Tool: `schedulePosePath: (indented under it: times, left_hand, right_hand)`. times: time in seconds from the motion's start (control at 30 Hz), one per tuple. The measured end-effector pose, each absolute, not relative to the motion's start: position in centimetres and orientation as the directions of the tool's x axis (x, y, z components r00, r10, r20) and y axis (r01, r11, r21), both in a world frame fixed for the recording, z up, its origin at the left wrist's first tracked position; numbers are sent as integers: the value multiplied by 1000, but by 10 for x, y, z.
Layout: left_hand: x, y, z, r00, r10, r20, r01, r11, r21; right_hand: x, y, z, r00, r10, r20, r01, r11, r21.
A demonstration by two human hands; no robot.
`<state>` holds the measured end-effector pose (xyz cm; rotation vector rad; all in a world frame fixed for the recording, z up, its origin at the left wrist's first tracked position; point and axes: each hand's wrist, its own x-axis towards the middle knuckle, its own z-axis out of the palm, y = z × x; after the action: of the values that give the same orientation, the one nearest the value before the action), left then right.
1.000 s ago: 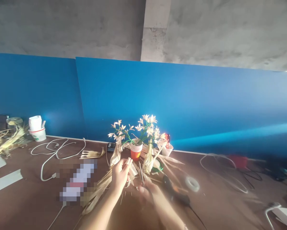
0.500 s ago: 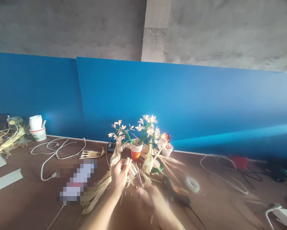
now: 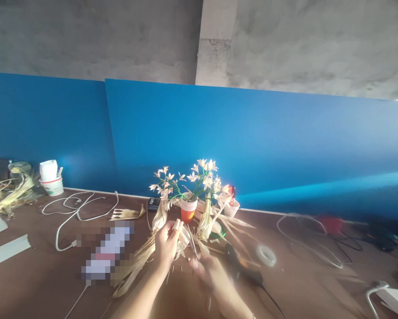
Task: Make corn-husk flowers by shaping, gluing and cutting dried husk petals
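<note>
My left hand (image 3: 165,243) is raised over the brown table (image 3: 46,283), fingers pinched on a pale strip of dried husk (image 3: 183,235). My right hand (image 3: 207,271) is just to its right, blurred, closed on thin scissors (image 3: 193,243) whose blades point up at the strip. Behind the hands stands a red paper cup (image 3: 188,211) with small husk flowers on green stems (image 3: 190,179). Loose dried husks (image 3: 135,263) lie below and around my left hand.
A black glue gun (image 3: 242,266) with its cord lies right of my right hand, and a tape roll (image 3: 265,254) beyond it. White cables (image 3: 76,208), a white cup (image 3: 52,186) and more husks (image 3: 9,195) sit at the left. A blue wall panel (image 3: 252,146) backs the table.
My right hand with the scissors has shifted slightly up and left toward the strip. My left hand has held nearly still.
</note>
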<state>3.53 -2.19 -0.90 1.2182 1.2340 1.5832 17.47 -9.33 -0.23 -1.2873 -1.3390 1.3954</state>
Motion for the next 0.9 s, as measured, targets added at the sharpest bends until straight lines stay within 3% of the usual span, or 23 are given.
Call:
schedulePosePath:
  times: [0.33, 0.6, 0.9]
  left_hand:
    - [34, -17, -2, -143, 990, -9, -225, -24, 974]
    - [27, -12, -2, -100, 995, 23, -166, -39, 985]
    - [23, -12, -2, -46, 997, 54, -157, -61, 986]
  right_hand:
    - [175, -93, 0, -146, 983, -108, 102, -94, -990]
    - [183, -88, -18, -139, 987, -77, 81, -66, -995]
    - [189, -83, -16, -192, 966, -172, 167, -141, -976]
